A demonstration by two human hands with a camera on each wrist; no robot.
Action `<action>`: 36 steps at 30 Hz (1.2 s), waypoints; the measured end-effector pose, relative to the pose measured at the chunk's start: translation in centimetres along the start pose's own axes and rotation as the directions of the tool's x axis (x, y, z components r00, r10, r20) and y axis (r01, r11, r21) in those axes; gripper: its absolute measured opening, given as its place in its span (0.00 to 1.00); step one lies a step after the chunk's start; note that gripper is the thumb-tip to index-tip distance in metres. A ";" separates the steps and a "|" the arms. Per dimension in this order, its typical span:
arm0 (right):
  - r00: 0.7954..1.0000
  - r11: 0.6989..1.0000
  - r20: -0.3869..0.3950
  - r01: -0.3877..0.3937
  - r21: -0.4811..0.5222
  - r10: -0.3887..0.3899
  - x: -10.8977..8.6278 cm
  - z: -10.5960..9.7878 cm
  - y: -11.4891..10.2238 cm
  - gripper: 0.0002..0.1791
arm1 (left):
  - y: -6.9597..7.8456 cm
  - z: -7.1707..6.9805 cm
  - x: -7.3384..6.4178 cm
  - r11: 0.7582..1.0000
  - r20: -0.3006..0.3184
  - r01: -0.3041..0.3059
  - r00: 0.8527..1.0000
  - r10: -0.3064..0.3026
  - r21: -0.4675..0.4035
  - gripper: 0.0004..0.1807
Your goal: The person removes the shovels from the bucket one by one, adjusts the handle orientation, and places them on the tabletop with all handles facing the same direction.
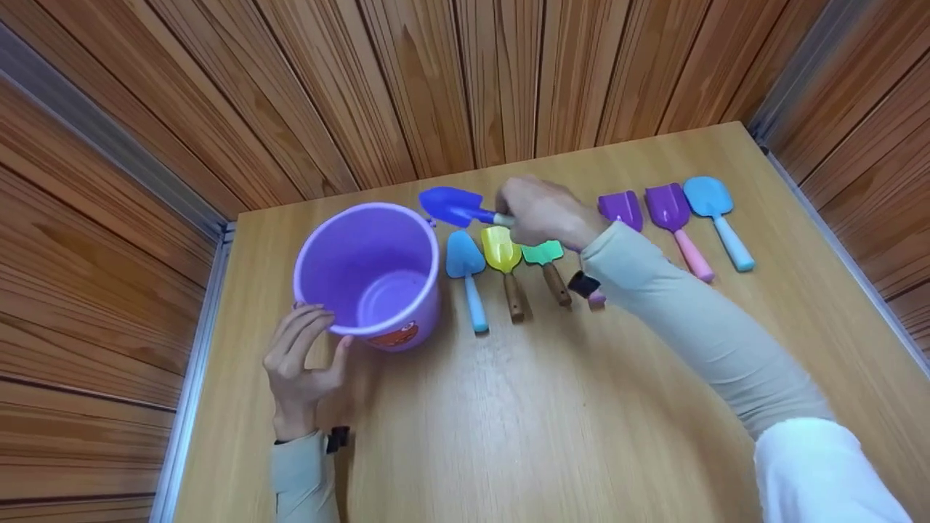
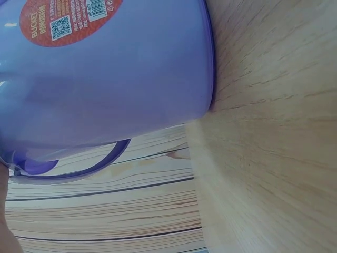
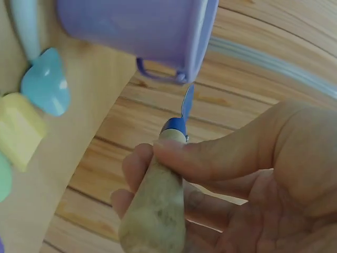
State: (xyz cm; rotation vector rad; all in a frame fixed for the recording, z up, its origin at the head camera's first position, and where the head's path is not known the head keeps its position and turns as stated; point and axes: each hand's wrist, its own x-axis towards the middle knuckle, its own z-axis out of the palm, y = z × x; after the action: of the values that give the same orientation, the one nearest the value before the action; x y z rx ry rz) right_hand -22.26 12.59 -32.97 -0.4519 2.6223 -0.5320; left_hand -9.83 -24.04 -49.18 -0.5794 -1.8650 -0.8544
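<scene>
A purple bucket (image 1: 367,225) stands upright on the left of the table. My left hand (image 1: 298,367) holds its near-left rim, fingertips over the edge and thumb against the outside; in the left wrist view just a sliver of this hand shows. My right hand (image 1: 548,211) grips a small blue hand shovel (image 1: 452,205) by its pale wooden handle (image 3: 158,211). The shovel is raised above the table, its blade pointing left beside the bucket's right rim. Below the right hand lie a yellow shovel (image 1: 501,250) and a green-headed rake or scoop (image 1: 543,253) with brown handles.
A light-blue shovel (image 1: 465,254) lies just right of the bucket. Farther right are purple shovels (image 1: 667,207), one partly behind my right forearm, and another light-blue shovel (image 1: 708,196). Wood-plank walls (image 1: 429,87) rise at the back and both sides of the table (image 1: 465,436).
</scene>
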 end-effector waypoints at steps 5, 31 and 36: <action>0.999 0.996 -0.005 -0.043 0.079 0.043 -0.7 -0.3 2.2 0.21 | 0.2 0.1 0.0 1.000 -0.009 0.006 1.000 -0.006 -0.007 0.26; 0.981 0.955 -0.037 -0.175 0.240 0.189 -5.3 -4.1 14.6 0.26 | 0.4 0.0 0.3 1.000 -0.028 -0.014 1.000 0.014 -0.008 0.25; 0.979 0.953 -0.070 -0.168 0.250 0.191 -6.1 -4.3 16.5 0.27 | 0.2 0.1 0.2 1.000 -0.013 0.006 1.000 -0.006 -0.010 0.26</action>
State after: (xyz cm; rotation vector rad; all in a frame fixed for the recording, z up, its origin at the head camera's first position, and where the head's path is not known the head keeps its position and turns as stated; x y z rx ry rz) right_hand -22.77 30.61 -34.40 -0.1110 2.6055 -0.8182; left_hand -9.78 -23.82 -48.96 -0.5734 -1.8529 -0.8699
